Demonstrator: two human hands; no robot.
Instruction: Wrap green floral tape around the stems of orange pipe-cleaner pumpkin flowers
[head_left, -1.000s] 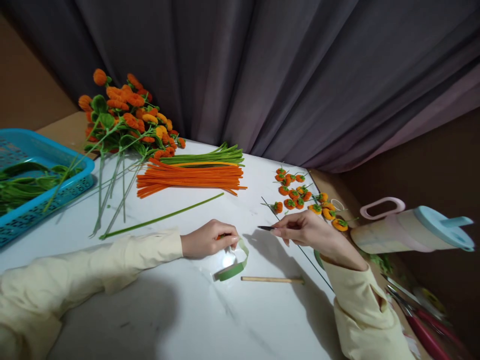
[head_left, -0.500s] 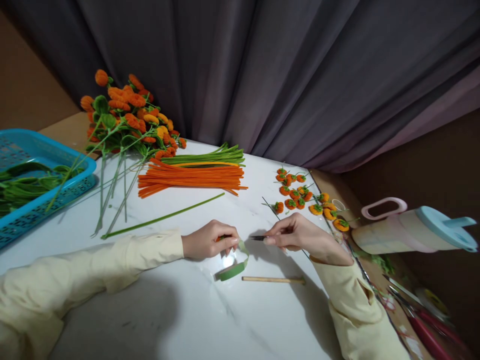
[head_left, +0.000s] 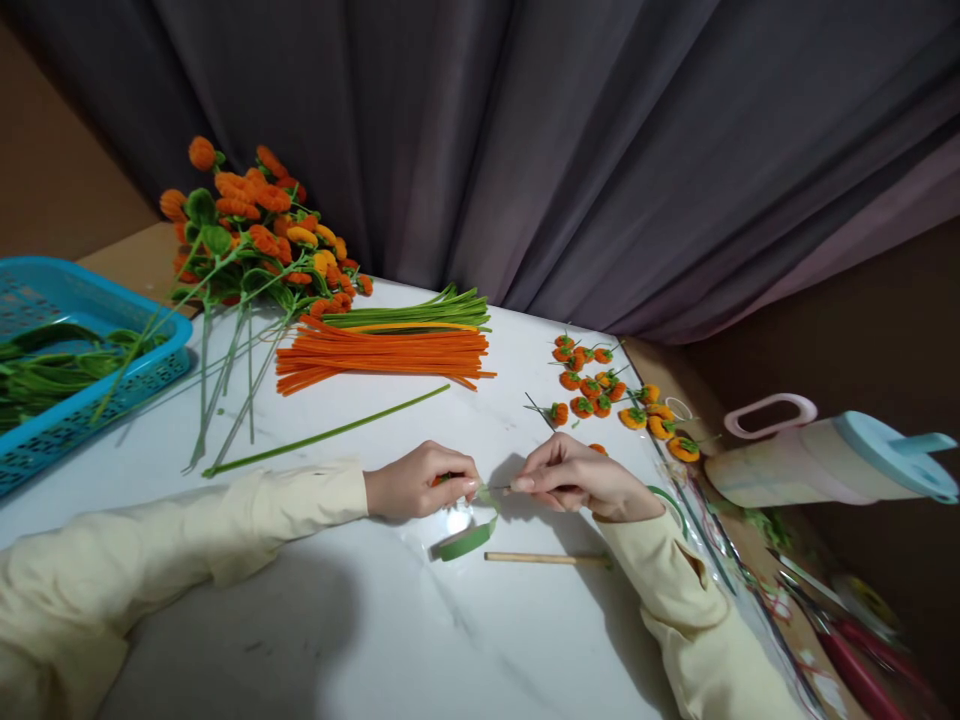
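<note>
My left hand [head_left: 427,480] is closed, with a bit of an orange pipe-cleaner flower [head_left: 442,478] showing between its fingers; most of the flower is hidden. Pale green floral tape runs from those fingertips down to its roll [head_left: 465,541], which rests on the table. Just to the right, my right hand [head_left: 566,478] pinches a thin dark wire-like piece [head_left: 498,488]. Its tip reaches the tape by my left fingertips, though whether they touch is too small to tell. A thin wooden stick [head_left: 546,559] lies below the right hand.
Orange pipe cleaners [head_left: 390,355] and green ones [head_left: 420,312] lie behind, near a bunch of orange flowers [head_left: 255,200]. A blue basket [head_left: 172,355] holds green leaves. Small orange flower heads [head_left: 581,406] sit at the right, near a tumbler [head_left: 795,465] and red-handled pliers [head_left: 855,650].
My right hand has shifted a little left, bringing the wire-like piece to the tape by my left fingertips. My left hand has stayed in place.
</note>
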